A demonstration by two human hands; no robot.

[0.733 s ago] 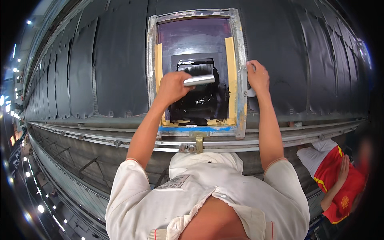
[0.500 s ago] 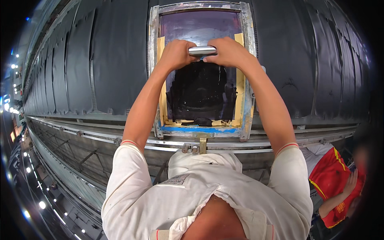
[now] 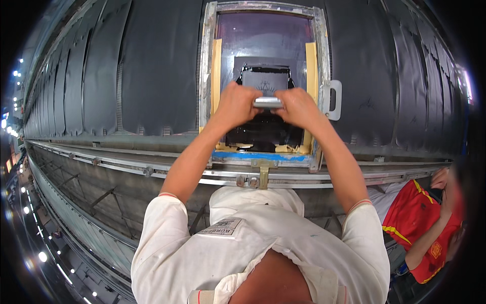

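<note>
My left hand (image 3: 237,105) and my right hand (image 3: 300,108) are closed round the two ends of a squeegee's silver metal handle (image 3: 268,103). The squeegee stands across the inside of a screen printing frame (image 3: 208,55), and its blade is hidden. On the near side of it, glossy black ink (image 3: 264,136) covers the mesh. Beyond it lies a scraped rectangular patch (image 3: 262,80) edged with wet ink, where a dark spiky design shows. Tan tape (image 3: 311,63) lines the inner sides of the frame, and blue tape (image 3: 263,156) runs along its near bar.
Dark sheets (image 3: 159,66) lie in rows to the left and right. A white handle (image 3: 335,100) sticks out beside the frame's right side. Along the near edge runs a metal rail (image 3: 324,180) with a brass-coloured bracket (image 3: 264,175). Someone in a red shirt (image 3: 415,223) is at the lower right.
My hands have drawn the squeegee toward me, uncovering the scraped patch with the design behind it. The frame sits slightly farther right in view. The other person's arm has moved.
</note>
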